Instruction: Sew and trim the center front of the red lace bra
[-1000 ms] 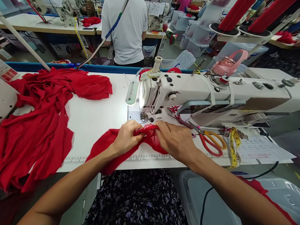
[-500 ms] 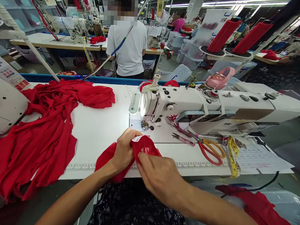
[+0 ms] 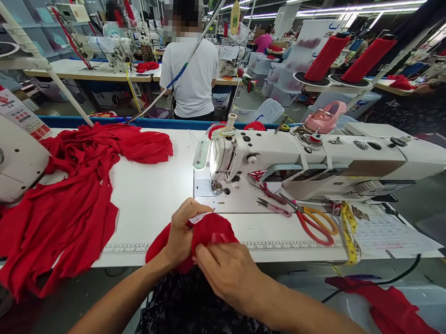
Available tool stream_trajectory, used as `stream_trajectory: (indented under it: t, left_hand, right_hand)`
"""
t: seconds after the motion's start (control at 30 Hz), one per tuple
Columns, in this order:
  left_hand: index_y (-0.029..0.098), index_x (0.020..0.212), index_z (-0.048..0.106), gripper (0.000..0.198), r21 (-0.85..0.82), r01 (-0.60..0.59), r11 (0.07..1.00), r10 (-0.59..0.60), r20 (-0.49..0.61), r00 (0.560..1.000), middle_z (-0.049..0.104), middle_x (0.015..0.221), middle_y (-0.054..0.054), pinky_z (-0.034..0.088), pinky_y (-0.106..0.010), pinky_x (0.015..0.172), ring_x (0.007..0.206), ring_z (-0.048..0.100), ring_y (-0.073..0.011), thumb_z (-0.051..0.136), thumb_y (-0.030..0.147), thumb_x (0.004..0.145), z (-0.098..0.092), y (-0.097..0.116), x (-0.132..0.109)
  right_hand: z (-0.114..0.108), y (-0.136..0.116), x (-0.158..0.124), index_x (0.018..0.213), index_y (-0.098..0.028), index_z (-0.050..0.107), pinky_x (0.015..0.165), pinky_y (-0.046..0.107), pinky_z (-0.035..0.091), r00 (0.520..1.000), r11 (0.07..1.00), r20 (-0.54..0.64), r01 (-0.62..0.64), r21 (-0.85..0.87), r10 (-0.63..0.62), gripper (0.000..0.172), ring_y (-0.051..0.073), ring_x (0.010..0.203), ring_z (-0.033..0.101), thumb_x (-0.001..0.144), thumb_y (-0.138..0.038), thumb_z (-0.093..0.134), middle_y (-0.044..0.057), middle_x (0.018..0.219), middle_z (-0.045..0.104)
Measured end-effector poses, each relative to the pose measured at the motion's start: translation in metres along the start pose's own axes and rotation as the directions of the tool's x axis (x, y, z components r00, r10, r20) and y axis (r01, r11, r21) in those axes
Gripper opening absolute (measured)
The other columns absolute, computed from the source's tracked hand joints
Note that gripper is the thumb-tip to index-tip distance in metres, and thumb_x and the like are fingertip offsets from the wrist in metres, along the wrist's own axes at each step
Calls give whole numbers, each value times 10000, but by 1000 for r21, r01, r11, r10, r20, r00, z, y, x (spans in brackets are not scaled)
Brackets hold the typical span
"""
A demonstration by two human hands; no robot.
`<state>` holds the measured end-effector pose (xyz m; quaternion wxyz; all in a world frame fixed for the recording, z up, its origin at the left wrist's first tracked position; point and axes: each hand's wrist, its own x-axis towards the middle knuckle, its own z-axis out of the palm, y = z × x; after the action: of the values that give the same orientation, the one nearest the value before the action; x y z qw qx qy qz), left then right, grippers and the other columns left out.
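A piece of red fabric (image 3: 215, 229) is bunched between my two hands at the table's front edge. My left hand (image 3: 182, 231) is closed round its left part, with a white label (image 3: 199, 217) showing by the thumb. Lower down, my right hand (image 3: 228, 268) pinches the fabric's near edge, its fingers pressed together. A paler printed patch shows on the cloth just above the right fingers. Just beyond the hands stands a white sewing machine (image 3: 271, 152), its presser foot (image 3: 216, 187) apart from the fabric.
A large heap of red fabric (image 3: 70, 199) covers the table's left side. Right of my hands lie orange-handled scissors (image 3: 316, 225), thread snips (image 3: 275, 207), a yellow tape measure (image 3: 349, 231) and a paper sheet (image 3: 393, 233). Red cloth (image 3: 390, 307) hangs over a clear bin below. A person (image 3: 192, 72) is ahead.
Both hands have moved slightly down and toward me with the red fabric. The right fingers have curled in more along its near edge. The view has shifted a little.
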<state>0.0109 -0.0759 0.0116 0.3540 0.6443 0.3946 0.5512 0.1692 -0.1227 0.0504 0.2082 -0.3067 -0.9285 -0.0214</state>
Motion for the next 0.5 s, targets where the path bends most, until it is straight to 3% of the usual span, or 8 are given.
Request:
stream_trajectory:
  t: [0.07,0.13,0.2,0.27,0.37,0.5]
  left_hand:
    - [239,961,715,219,-27,34,999,-34,-7,999,570,869,3,447,-270,693,781,555,-143,638,89,821,-1,-1,-1]
    - [247,963,728,192,-40,37,999,-37,-19,999,561,875,-1,451,-270,699,791,561,-144,663,120,834,-2,-1,-2]
    - [253,959,743,165,-48,19,999,-20,-23,1000,546,866,-7,447,-267,689,796,557,-147,684,152,841,-2,0,-2]
    - [258,961,753,153,-56,10,998,-11,-16,1000,537,862,-12,446,-263,685,804,551,-152,699,177,843,0,2,-3]
    - [254,945,759,122,-82,48,995,-48,3,999,544,872,-18,450,-256,679,810,551,-154,707,208,845,2,3,-2]
    - [208,868,742,58,-107,202,974,-190,110,976,590,854,-22,455,-256,694,799,558,-152,722,236,820,1,-1,2]
  right_hand:
    - [-8,6,-1,949,-197,588,581,300,413,998,984,7,-64,167,64,168,150,652,566,1008,-312,480,5,748,636]
    - [-15,14,-2,1002,-213,589,631,277,439,977,936,-82,-162,312,196,113,135,696,581,1005,-284,502,-1,796,648]
    - [-18,24,-2,1030,-213,591,691,275,455,909,894,-218,-262,364,356,85,136,752,588,980,-197,524,12,842,651]
    - [-17,32,-1,1061,-208,601,766,298,471,847,854,-260,-348,387,463,118,162,858,602,947,-194,570,42,942,666]
    - [-10,38,2,1049,-216,631,802,299,482,834,726,-83,-422,543,546,124,165,892,614,944,-239,568,35,979,686]
    - [-3,45,3,899,-215,650,695,260,461,810,519,136,-484,705,571,168,131,741,585,963,-277,508,-8,807,667]
